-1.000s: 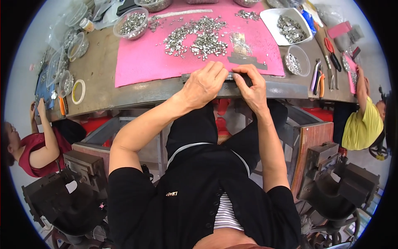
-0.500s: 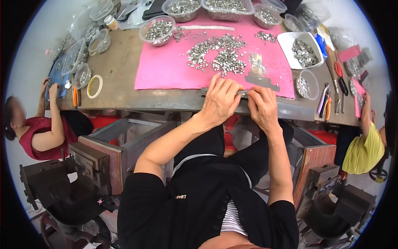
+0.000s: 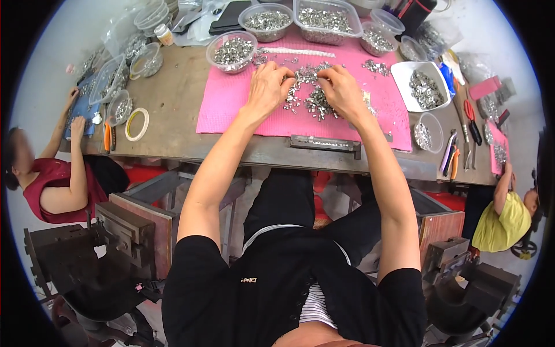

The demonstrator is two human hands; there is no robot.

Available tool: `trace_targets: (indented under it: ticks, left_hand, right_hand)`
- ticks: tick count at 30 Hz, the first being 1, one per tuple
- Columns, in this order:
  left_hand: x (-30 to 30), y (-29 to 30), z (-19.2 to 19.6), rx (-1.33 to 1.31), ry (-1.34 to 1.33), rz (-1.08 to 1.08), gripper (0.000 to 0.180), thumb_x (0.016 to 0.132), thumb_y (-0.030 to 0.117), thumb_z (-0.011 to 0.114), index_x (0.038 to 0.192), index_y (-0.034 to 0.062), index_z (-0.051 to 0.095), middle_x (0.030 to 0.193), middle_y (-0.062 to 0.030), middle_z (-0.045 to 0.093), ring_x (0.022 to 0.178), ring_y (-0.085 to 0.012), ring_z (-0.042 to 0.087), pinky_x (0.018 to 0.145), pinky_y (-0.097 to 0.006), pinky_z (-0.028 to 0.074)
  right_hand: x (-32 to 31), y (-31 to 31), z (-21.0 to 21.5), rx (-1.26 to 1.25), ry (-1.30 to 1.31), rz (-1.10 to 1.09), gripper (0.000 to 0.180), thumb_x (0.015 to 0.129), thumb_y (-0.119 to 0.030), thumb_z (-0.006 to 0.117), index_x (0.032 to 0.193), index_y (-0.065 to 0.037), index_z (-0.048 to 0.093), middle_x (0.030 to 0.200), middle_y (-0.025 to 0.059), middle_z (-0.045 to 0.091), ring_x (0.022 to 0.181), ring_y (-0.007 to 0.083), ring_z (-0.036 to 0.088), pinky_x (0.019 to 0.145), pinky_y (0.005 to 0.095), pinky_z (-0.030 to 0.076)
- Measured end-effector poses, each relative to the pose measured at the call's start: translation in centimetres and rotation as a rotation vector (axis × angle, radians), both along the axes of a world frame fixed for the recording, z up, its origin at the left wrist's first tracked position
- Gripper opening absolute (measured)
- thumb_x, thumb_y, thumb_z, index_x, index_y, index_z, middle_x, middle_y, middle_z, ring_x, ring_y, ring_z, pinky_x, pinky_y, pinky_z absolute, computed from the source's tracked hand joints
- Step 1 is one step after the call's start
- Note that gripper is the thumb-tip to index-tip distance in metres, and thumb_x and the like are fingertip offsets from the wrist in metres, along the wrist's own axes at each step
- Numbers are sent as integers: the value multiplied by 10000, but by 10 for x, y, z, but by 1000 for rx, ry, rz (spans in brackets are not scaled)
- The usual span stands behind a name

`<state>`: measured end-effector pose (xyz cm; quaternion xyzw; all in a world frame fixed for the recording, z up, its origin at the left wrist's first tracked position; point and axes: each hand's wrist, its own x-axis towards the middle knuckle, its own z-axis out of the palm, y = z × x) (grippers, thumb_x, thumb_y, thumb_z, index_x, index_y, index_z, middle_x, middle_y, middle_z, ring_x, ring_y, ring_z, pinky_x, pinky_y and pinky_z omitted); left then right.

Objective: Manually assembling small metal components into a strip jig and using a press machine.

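A pile of small shiny metal pieces (image 3: 317,104) lies loose on the pink mat (image 3: 222,113). My left hand (image 3: 267,91) reaches to the pile's left edge, thumb and fingers pinched together at the pieces. At its right side my right hand (image 3: 342,92) does likewise, fingertips bent in among them. Whatever sits between the fingertips of either hand is too small to make out. Closer to me, a dark narrow metal bar fixture (image 3: 325,143) rests at the table's front edge, untouched, with a light strip along its top.
Tubs of metal pieces stand behind, among them a round tub (image 3: 231,52) and a rectangular tub (image 3: 326,23). A white tray (image 3: 399,75) is at right, with red-handled pliers (image 3: 473,113) beyond. A tape roll (image 3: 137,124) lies left. Co-workers sit at both ends.
Both hands have left the bar fixture at the front edge and moved forward to the pile, spreading apart. The fixture, hidden under them before, now shows.
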<state>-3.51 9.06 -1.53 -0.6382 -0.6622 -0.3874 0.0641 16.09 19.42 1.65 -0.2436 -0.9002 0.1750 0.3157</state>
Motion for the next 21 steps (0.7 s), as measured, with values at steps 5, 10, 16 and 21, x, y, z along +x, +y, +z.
trace_targets:
  ticks: [5, 10, 16, 21]
  left_hand:
    - [4, 2, -2, 59, -208, -37, 96, 858, 117, 742, 932, 56, 736, 844, -123, 638, 846, -320, 620, 773, -438, 502]
    - [5, 0, 7, 97, -460, -43, 93, 894, 85, 708, 959, 28, 743, 823, -133, 692, 737, -278, 670, 679, -388, 521]
    - [8, -27, 16, -13, -413, -101, 129, 936, 77, 690, 1037, 6, 727, 910, -92, 733, 759, -143, 669, 688, -295, 536]
    - [43, -60, 13, -29, -259, -255, 113, 870, 33, 723, 979, 7, 704, 901, -134, 696, 870, -302, 666, 798, -376, 528]
  right_hand:
    - [-32, 13, -13, 18, -95, -66, 176, 899, -173, 679, 975, -26, 737, 939, 174, 664, 948, 367, 642, 853, 484, 501]
    - [-32, 19, -18, 81, -63, -51, 133, 895, -161, 685, 947, -46, 729, 912, 148, 664, 910, 336, 643, 787, 474, 473]
    - [6, -42, 17, -284, -175, 86, 147, 873, -141, 687, 856, 1, 718, 850, 179, 681, 808, 353, 674, 746, 442, 524]
    - [26, -65, 3, -305, -151, 108, 113, 843, -99, 713, 855, 13, 705, 834, 173, 678, 781, 336, 669, 739, 443, 523]
